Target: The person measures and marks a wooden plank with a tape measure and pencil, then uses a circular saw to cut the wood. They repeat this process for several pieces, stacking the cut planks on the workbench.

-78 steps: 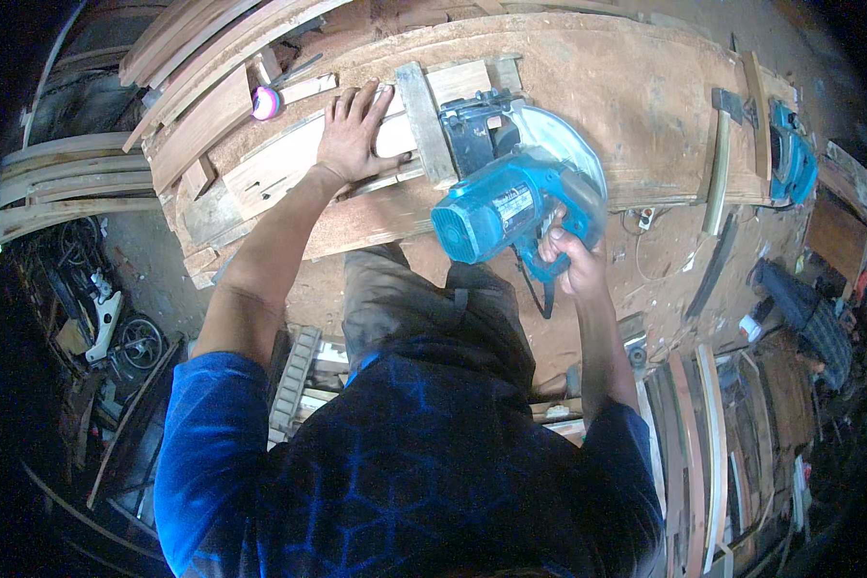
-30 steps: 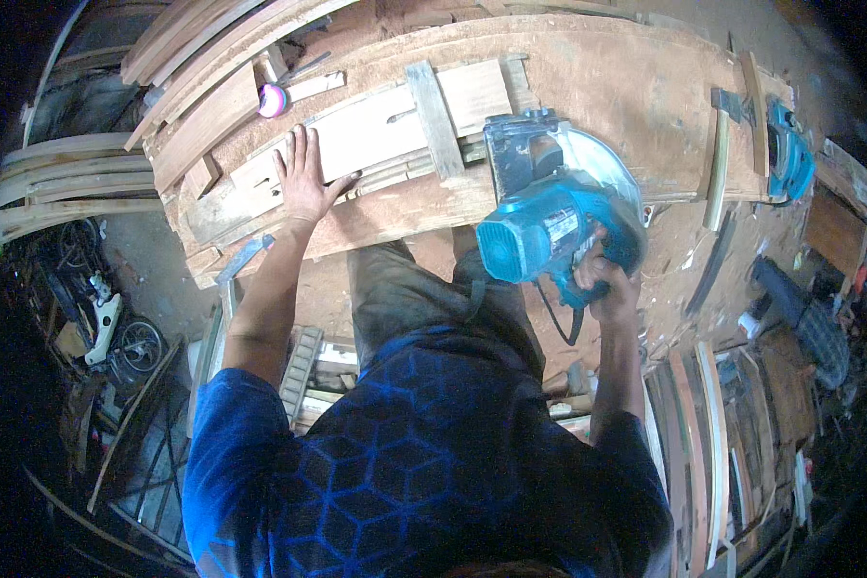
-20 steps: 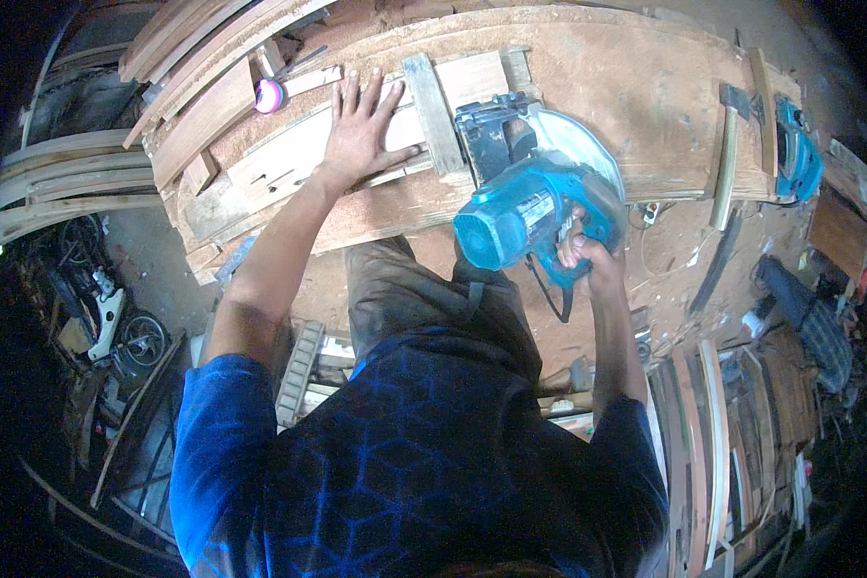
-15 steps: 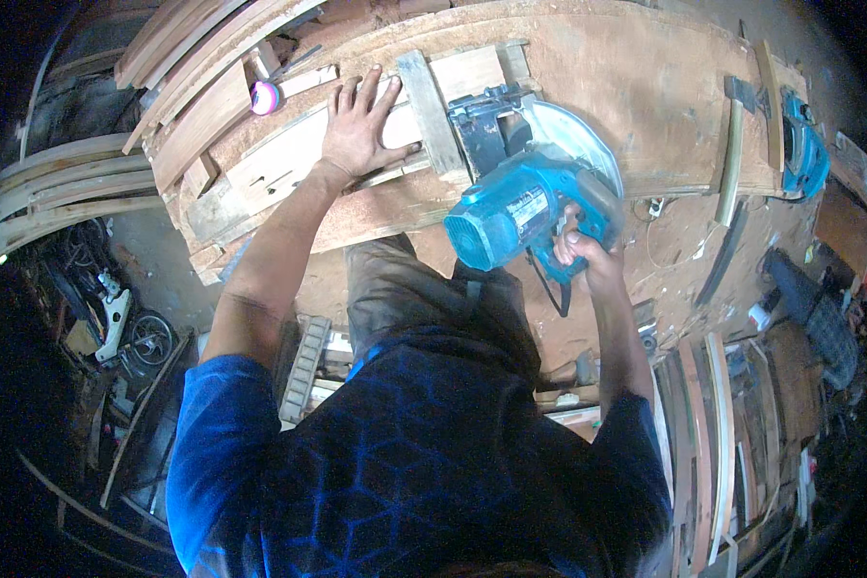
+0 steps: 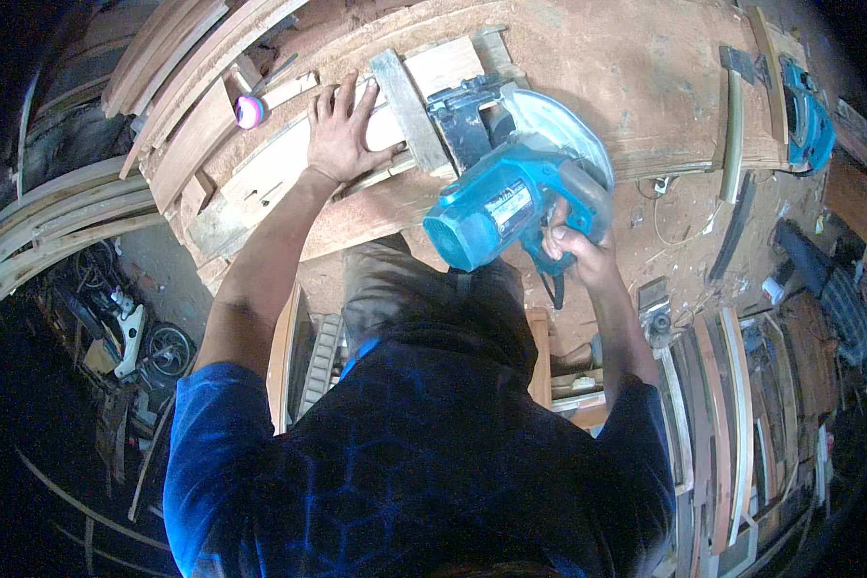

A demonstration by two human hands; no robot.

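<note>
My left hand (image 5: 342, 135) lies palm down on a pale board (image 5: 265, 178), its fingers spread, the thumb pointing toward a grey wooden strip (image 5: 407, 111) laid crosswise over the board. In my right hand (image 5: 578, 249) is the rear handle of a teal circular saw (image 5: 482, 210), with the fingers wrapped round the grip. The saw's dark base sits just right of the crosswise strip, at the board's right part. A pale guard covers the upper side of the blade, and the cutting edge is hidden.
Sawdust covers the workbench (image 5: 636, 87). A pink and purple roll (image 5: 249, 112) lies left of my left hand, near stacked planks (image 5: 183, 135). Another teal power tool (image 5: 807, 116) stands at the bench's right end. Wood strips (image 5: 718, 424) lie lower right; a wheel (image 5: 170, 350) shows at left.
The whole view has shifted slightly. Both hands and the saw keep about the same place relative to the board and the crosswise strip.
</note>
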